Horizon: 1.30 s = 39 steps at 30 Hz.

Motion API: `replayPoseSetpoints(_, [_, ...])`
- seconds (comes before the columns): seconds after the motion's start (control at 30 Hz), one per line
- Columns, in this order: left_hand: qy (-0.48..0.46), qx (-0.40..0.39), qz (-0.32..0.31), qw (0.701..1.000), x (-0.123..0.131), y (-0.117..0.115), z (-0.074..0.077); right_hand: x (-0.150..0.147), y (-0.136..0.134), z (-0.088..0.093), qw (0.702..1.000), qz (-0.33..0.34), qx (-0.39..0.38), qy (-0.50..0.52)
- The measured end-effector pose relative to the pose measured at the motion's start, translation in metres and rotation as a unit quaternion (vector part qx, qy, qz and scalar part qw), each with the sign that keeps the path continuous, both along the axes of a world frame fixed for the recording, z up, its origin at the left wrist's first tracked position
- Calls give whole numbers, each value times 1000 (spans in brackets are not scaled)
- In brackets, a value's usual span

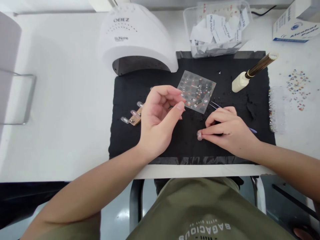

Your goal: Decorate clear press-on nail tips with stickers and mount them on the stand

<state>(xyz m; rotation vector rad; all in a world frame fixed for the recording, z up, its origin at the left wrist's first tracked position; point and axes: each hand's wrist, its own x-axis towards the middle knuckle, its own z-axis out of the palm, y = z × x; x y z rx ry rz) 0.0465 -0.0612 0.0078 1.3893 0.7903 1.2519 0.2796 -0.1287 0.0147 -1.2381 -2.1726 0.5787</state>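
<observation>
My right hand (227, 131) pinches a clear, pinkish false nail (199, 135) between thumb and fingertip, low over the black mat (185, 146). Blue tweezers (253, 130) pass under that hand, tips out past its far side; whether the hand grips them I cannot tell. My left hand (161, 120) is raised with fingers curled and thumb brought to the fingertips; anything between them is too small to name. Just beyond it lies a clear sticker sheet (197, 90) with small red and white designs. Partly behind the left hand, several false nails (135, 114) sit on a wooden stand (135, 120).
A white nail lamp (140, 33) stands at the back left. Behind the mat is a clear bin (217, 48) of alcohol pad packets. A cream polish bottle (240, 82) stands right, near loose decorations (297, 83), a clear case (277, 110) and an alcohol pad box (291, 28).
</observation>
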Motion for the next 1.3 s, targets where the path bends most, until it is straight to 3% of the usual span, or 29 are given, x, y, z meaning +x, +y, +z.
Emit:
replayPoseSetpoints(0.2, [30, -69, 26, 997, 3, -4, 12, 4, 2, 3, 1000, 6, -28, 5])
replayPoseSetpoints(0.4, [12, -66, 17, 998, 2, -3, 15, 22, 3, 16, 997, -40, -58, -36])
replayPoseSetpoints(0.6, [-17, -93, 4, 996, -1, -6, 22, 23, 13, 16, 990, -113, 56, -66])
replayPoseSetpoints(0.93, [7, -52, -10, 999, 4, -3, 19, 15, 25, -6, 986, -67, 92, -126])
replayPoseSetpoints(1.17, [20, -17, -27, 999, 4, -5, 25, 16, 24, 8, 980, -106, 138, -93])
replayPoseSetpoints(1.3, [25, -23, -25, 999, 5, -6, 23, 23, 17, 20, 971, -109, 210, -44])
